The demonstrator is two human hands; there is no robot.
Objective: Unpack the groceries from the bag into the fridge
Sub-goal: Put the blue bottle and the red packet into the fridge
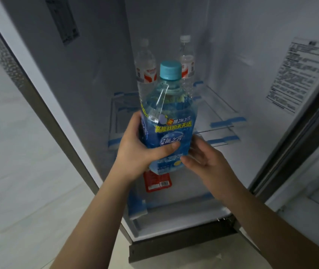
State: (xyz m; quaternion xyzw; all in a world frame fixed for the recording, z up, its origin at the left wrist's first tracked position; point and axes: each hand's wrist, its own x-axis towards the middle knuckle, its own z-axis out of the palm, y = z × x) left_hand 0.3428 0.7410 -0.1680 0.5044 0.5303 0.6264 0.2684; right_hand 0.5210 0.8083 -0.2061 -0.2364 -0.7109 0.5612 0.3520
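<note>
A large blue drink bottle (167, 117) with a light blue cap is held upright in front of the open fridge (100, 78). My left hand (139, 150) wraps around its lower label from the left, thumb across the front. My right hand (203, 158) touches the bottle's lower right side with fingers spread. Two clear water bottles with red and white labels, one on the left (146, 70) and one on the right (188, 61), stand on the glass shelf (220, 113) behind it. A red-labelled item (157, 181) shows just below the blue bottle, mostly hidden.
Blue tape strips (227, 121) hold the shelves' edges. The open fridge door (310, 105) with a printed sheet stands on the right. A light wall and tiled floor (18, 191) lie to the left. The grocery bag is out of view.
</note>
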